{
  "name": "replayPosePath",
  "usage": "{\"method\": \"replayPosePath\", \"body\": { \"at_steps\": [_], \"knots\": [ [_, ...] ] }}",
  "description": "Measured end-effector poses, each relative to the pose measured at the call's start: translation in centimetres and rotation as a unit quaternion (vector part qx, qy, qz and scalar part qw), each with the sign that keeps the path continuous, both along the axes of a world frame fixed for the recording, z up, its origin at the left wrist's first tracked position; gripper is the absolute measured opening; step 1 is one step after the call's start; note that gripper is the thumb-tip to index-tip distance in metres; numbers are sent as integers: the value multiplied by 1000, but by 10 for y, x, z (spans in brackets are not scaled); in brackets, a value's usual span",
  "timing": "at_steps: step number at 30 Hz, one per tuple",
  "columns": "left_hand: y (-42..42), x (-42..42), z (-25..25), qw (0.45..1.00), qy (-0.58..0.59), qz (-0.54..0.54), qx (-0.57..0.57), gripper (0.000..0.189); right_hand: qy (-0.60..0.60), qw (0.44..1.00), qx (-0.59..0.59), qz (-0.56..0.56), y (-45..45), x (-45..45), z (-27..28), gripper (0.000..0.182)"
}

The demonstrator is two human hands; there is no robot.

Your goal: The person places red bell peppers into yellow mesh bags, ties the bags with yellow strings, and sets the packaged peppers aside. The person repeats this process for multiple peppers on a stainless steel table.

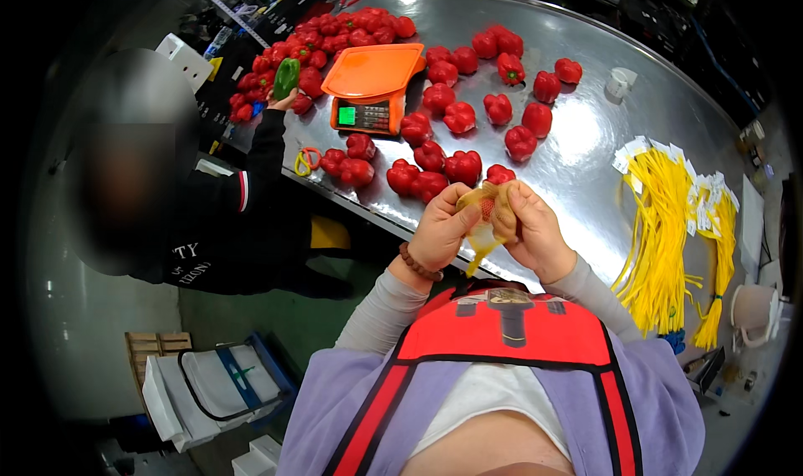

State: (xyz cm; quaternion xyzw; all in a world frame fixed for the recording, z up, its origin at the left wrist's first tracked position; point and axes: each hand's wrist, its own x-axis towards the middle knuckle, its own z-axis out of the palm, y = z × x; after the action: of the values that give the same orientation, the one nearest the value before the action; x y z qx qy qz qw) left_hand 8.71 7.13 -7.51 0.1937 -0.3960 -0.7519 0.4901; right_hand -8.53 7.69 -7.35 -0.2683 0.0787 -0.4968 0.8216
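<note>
Between my two hands is a yellow mesh net bag [482, 241], its mouth bunched and spread by the fingers. My left hand [444, 225] pinches one side of the netting, a brown bead bracelet at its wrist. On the other side my right hand [538, 228] grips the gathered mesh. Just beyond the fingertips a red bell pepper [500, 174] lies on the steel table [580, 181]. More red bell peppers [463, 167] are grouped close past my hands, several of them with a glossy, film-like sheen.
An orange digital scale [367, 93] stands mid-table, before a heap of red peppers [351, 30]. Left, a co-worker's hand [283, 101] holds a green bell pepper [287, 77]. Scissors [307, 161] lie at the edge. Bundled yellow net bags [659, 237] with white tags and a tape roll [620, 84] are at right.
</note>
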Motion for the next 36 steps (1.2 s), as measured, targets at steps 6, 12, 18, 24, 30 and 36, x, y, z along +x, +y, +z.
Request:
{"method": "replayPosePath", "body": {
  "at_steps": [6, 12, 18, 24, 30, 36],
  "knots": [
    [-9, 14, 14, 999, 32, 34, 5, 20, 448, 855, -262, 2, 1, 2, 22, 19],
    [-2, 31, 24, 943, -313, -87, -78, 16, 192, 976, -80, -70, -18, -6, 21, 31],
    [-10, 12, 33, 980, 169, 28, 105, 26, -169, 982, 56, 65, -21, 9, 7, 34],
    [-18, 18, 16, 987, 104, -59, 109, 26, -65, 995, 82, -4, -45, 19, 14, 26],
    [-21, 27, 6, 983, -165, -75, 3, 16, -140, 982, -22, 127, -62, 0, -10, 20],
    [-31, 30, -11, 990, 88, 2, 109, 13, 413, 882, -220, 52, -28, -2, -2, 18]
  ]
}}
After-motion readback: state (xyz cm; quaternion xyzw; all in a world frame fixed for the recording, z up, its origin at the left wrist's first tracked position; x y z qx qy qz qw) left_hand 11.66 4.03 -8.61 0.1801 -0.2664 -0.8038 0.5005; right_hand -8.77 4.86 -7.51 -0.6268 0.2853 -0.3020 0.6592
